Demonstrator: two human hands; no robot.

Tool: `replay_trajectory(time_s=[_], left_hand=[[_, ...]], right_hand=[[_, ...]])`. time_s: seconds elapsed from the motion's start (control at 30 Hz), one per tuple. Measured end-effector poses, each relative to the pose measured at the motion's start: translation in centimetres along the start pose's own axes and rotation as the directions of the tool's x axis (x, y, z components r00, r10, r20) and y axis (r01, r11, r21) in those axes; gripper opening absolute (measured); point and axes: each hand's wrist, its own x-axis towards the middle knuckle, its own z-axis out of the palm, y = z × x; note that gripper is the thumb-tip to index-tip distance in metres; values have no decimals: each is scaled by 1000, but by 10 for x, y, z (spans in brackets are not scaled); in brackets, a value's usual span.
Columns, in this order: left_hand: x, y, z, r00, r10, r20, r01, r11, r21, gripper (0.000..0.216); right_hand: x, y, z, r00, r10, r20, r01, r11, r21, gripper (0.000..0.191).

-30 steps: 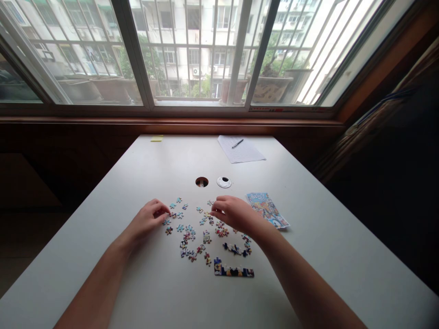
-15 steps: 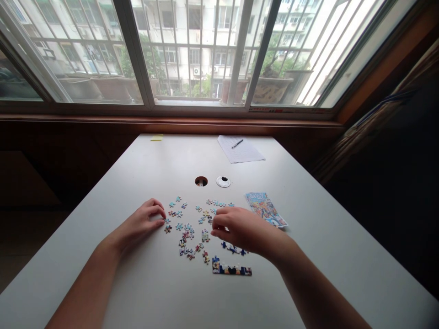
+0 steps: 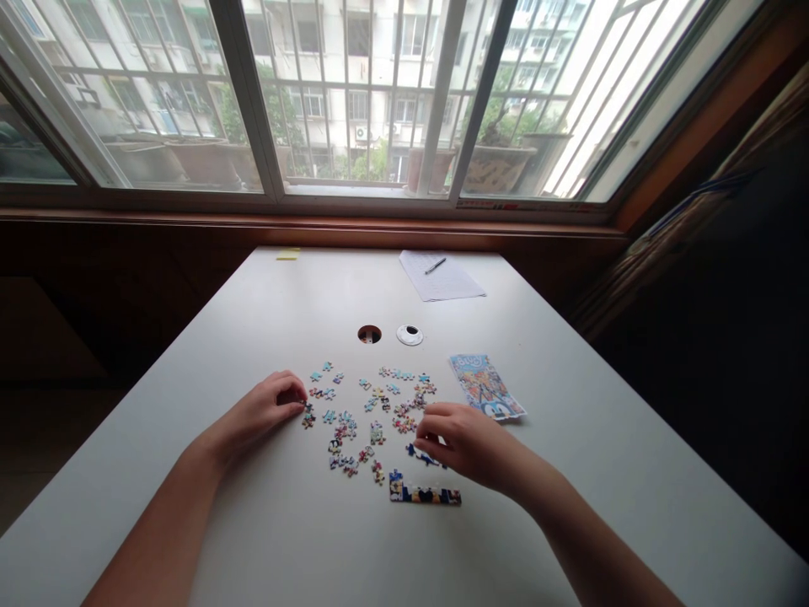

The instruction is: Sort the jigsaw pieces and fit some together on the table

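Several loose jigsaw pieces (image 3: 372,409) lie scattered on a white table (image 3: 265,329). A joined dark strip of pieces (image 3: 425,492) lies nearest me. My right hand (image 3: 464,443) hovers just behind that strip, fingers curled in a pinch over some dark blue pieces (image 3: 422,457); what it holds is hidden. My left hand (image 3: 262,413) rests on the table at the left edge of the scatter, fingers curled, tips close to a small piece (image 3: 308,418).
A colourful puzzle picture packet (image 3: 485,386) lies right of the pieces. Behind them are a cable hole (image 3: 370,335) and its white cap (image 3: 409,335). A sheet of paper (image 3: 442,276) with a pen (image 3: 435,265) and a yellow note (image 3: 287,254) lie near the window.
My right hand has moved from the far middle of the scatter toward me and right, down near the joined strip. My left hand has drawn back slightly.
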Motion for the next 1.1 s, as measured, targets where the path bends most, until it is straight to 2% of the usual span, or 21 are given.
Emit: replay_trajectory(time_s=[0.2,0.33,0.5,0.6,0.7,0.87,1.1], left_hand=[[-1,-7,3,995,-96,-2,95,994,-50,20],[-1,-5,6,994,-105,-32,99,983,-157,21],[3,22,20,989,-106,-103,82,973,-215,27],[5,47,36,992,-92,-91,62,956,-286,28],[6,71,51,992,-75,-100,44,958,-284,26],[4,95,69,992,-121,-34,102,933,-346,25],[5,100,79,988,-155,16,147,895,-420,25]], right_hand=[[-6,1,4,999,15,-35,-14,999,52,17],[-3,1,9,996,-19,-83,25,998,65,17],[3,-2,20,971,-82,-226,102,991,81,17],[7,-5,27,933,-107,-343,138,988,67,15],[10,-8,34,891,-122,-438,160,986,51,12],[12,-14,44,872,-148,-466,171,985,8,18],[14,-19,48,856,-144,-496,169,986,6,10]])
